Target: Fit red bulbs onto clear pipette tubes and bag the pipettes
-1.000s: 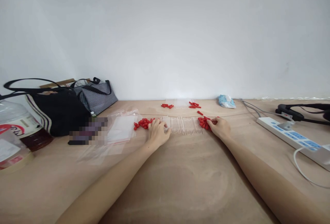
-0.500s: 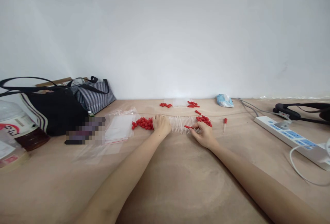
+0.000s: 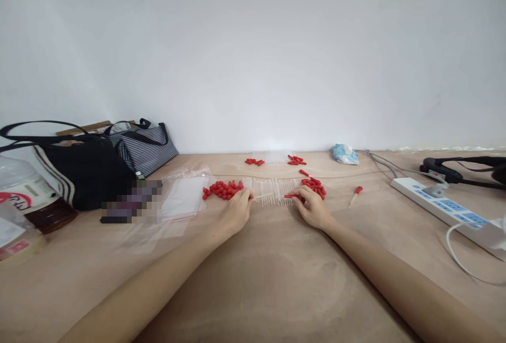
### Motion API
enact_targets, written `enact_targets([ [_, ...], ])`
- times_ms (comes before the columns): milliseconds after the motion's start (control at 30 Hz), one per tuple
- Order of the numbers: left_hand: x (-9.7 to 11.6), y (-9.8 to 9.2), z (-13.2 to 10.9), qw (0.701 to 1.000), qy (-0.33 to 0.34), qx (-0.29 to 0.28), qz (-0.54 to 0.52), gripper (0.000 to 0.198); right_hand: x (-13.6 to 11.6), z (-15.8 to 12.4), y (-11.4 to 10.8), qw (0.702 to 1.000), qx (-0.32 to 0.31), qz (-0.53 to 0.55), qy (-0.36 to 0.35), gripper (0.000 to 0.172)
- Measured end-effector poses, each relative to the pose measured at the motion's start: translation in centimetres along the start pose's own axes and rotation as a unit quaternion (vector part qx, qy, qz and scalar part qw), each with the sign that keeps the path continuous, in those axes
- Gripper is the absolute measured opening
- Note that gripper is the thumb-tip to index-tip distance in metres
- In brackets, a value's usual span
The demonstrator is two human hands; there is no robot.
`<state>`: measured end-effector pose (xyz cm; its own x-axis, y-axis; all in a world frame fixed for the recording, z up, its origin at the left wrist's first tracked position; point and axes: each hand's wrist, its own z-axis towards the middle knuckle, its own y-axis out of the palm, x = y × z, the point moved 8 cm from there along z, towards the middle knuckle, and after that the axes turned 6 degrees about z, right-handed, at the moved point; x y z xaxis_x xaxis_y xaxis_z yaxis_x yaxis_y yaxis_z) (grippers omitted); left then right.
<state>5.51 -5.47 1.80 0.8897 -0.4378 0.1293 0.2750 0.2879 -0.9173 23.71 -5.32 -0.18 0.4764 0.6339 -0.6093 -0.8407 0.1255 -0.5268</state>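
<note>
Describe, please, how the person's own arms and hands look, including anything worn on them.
The left hand and right hand are ungloved, with no ring or bracelet visible. The forearms are bare, slim and narrow toward the wrists; no sleeve, watch or cable shows on them.

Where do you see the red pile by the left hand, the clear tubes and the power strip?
Red pile [image 3: 223, 190]: head view, middle of the heap.
Clear tubes [image 3: 277, 190]: head view, middle of the row.
Power strip [image 3: 448, 209]: head view, top face, near its middle.
</note>
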Motion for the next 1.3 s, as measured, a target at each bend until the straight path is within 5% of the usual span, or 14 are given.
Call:
enact_targets([
  [133, 0.3, 0.2, -2.3, 0.988, 0.079, 0.021, -0.133, 0.014, 0.3, -0.4, 1.4, 0.995, -0.023, 0.063, 0.067, 0.016],
  [300, 0.9, 0.3, -2.7, 0.977, 0.131, 0.032, -0.165, 0.027, -0.5, -1.0, 3.0, 0.990, -0.043, 0.097, 0.098, 0.015],
  [633, 1.2, 0.2, -2.7, 0.974, 0.152, 0.030, -0.164, 0.028, -3.3, -0.8, 3.3, 0.989, -0.093, 0.115, 0.022, 0.021],
  [1300, 2.4, -0.1, -3.4, 0.962, 0.227, 0.050, -0.141, 0.026, -4.1, -1.3, 3.5, 0.990, -0.081, 0.117, 0.011, 0.019],
])
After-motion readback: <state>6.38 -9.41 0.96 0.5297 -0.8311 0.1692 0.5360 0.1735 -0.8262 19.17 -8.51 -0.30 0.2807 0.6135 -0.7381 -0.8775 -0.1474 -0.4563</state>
